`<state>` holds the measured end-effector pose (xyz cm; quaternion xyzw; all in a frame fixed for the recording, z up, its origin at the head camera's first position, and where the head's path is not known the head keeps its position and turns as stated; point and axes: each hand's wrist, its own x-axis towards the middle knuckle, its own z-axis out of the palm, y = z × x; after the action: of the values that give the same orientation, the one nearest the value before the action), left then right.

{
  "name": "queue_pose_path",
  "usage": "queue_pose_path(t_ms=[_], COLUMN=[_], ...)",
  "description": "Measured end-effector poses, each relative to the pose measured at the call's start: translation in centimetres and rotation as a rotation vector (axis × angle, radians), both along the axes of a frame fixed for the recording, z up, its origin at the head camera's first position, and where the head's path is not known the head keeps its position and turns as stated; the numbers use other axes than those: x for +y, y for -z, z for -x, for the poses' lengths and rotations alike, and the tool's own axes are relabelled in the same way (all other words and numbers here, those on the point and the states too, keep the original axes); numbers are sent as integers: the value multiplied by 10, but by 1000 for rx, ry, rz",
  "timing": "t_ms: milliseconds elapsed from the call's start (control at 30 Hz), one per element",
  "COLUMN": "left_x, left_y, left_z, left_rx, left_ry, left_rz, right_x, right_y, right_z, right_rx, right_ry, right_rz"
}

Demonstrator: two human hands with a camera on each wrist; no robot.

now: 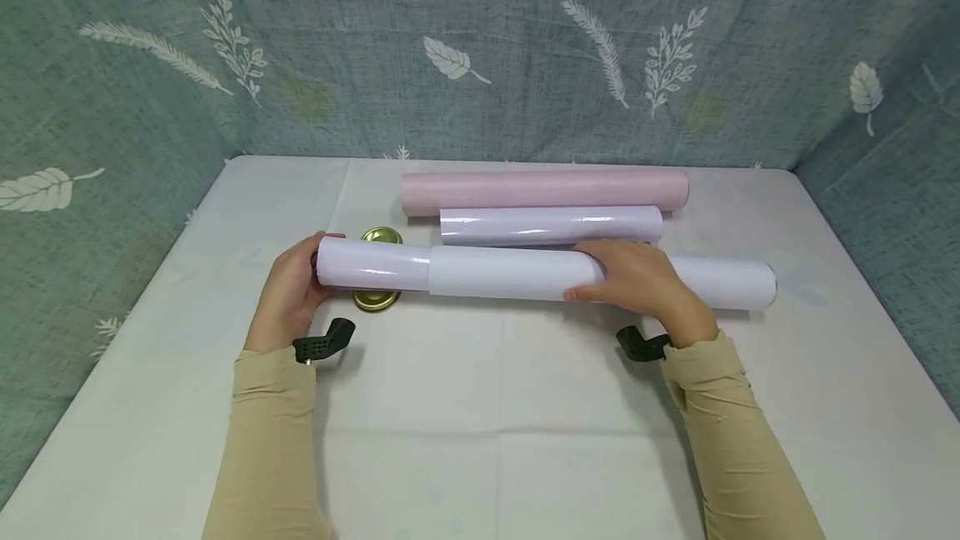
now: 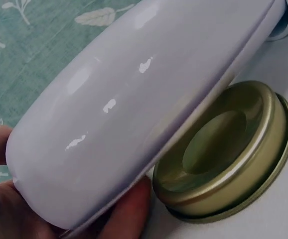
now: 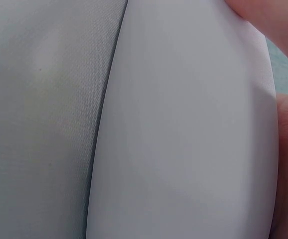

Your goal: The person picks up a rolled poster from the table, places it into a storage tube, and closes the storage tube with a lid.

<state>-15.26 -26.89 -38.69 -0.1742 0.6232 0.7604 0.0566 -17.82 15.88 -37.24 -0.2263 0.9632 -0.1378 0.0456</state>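
Note:
A long white roll [image 1: 513,272] lies crosswise in front of both hands. From its left end sticks a narrower glossy lilac-white roll [image 1: 375,266]. My left hand [image 1: 288,290] grips the outer end of this glossy roll, fingers behind and beneath it. Over the white roll's right half, my right hand [image 1: 633,275] holds on with the thumb at the near side and the fingers across the top. A gold metal lid [image 1: 377,301] shows at the near side under the glossy roll, and another gold lid [image 1: 382,234] shows behind it, both partly hidden.
Behind the held rolls lies a shorter glossy white roll [image 1: 551,226], with a pink roll [image 1: 543,192] beyond it. A white cloth covers the table [image 1: 495,457]. Green leaf-patterned fabric [image 1: 510,48] stands along the back and sides.

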Motion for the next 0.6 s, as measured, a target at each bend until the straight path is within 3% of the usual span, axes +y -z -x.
queue_pose_path(t_ms=[267, 600], left_x=[2, 3], left_y=[-2, 1], left_z=[-3, -2], left_rx=[-75, -9], left_ry=[-16, 7], left_rz=[113, 184], right_x=[0, 0], right_y=[2, 1], right_z=[1, 0], right_rx=[6, 7], right_ry=[-6, -7], right_rz=[2, 7])
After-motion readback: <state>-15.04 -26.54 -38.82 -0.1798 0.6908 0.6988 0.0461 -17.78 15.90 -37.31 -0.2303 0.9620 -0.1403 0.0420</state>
